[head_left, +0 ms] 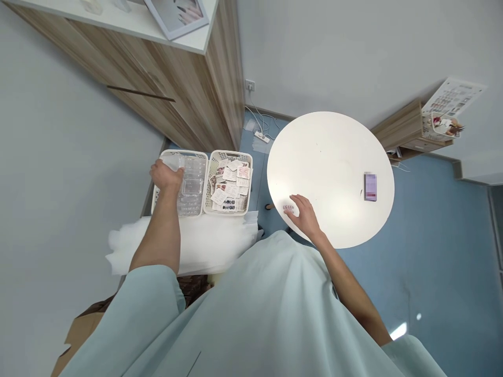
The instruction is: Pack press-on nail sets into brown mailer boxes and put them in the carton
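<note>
My left hand (167, 175) is over the left white basket (206, 180), its fingers closed round a clear plastic case (173, 161). Several more clear plastic cases (192, 187) lie stacked in that basket. On the near left part of the round white table (330, 152), my right hand (305, 215) rests with thumb and fingers apart. Between them lies a small pinkish set of what look like press-on nails (288, 208); whether the fingertips touch it I cannot tell.
Beside the left basket, a second white basket (250, 180) holds several cards with small coloured pieces (230, 188). White foam sheeting (214, 241) lies in front of both. A phone (370, 187) is on the table's right side. A wooden cabinet (176, 78) stands behind the baskets; a power strip (261, 137) lies on the floor.
</note>
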`<action>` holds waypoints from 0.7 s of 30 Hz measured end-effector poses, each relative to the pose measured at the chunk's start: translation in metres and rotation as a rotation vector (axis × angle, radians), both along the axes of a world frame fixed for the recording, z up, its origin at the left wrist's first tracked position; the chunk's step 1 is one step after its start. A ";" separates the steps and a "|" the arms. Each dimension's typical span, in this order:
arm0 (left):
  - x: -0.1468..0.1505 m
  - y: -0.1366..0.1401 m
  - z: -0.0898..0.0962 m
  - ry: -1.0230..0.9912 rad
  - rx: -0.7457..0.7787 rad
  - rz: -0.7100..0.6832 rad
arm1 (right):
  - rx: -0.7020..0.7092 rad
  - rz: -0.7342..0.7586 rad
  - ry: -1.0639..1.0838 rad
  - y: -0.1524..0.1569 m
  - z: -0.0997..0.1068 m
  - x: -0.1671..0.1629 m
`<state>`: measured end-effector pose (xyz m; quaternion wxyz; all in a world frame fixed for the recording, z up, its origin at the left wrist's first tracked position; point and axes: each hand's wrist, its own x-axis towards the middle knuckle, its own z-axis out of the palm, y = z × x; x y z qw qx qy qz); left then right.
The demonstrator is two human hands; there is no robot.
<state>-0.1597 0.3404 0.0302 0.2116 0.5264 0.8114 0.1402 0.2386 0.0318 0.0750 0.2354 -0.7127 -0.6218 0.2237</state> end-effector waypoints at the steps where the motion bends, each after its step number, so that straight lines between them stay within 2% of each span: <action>1: 0.000 0.001 0.001 0.010 -0.007 0.011 | 0.002 -0.002 0.003 -0.002 0.000 0.000; 6: 0.008 -0.001 0.009 -0.012 0.075 0.046 | 0.016 -0.008 0.021 -0.009 0.003 0.002; 10: 0.045 -0.024 0.022 -0.146 0.140 0.012 | 0.035 -0.017 0.039 -0.011 0.002 0.005; 13: 0.092 -0.061 0.032 -0.367 0.149 -0.078 | 0.061 -0.009 0.056 -0.009 0.000 0.006; 16: 0.145 -0.110 0.041 -0.630 0.104 -0.175 | 0.081 0.007 0.079 -0.006 0.000 0.009; 21: 0.217 -0.193 0.051 -1.089 -0.146 -0.272 | 0.124 0.001 0.128 -0.002 0.008 0.018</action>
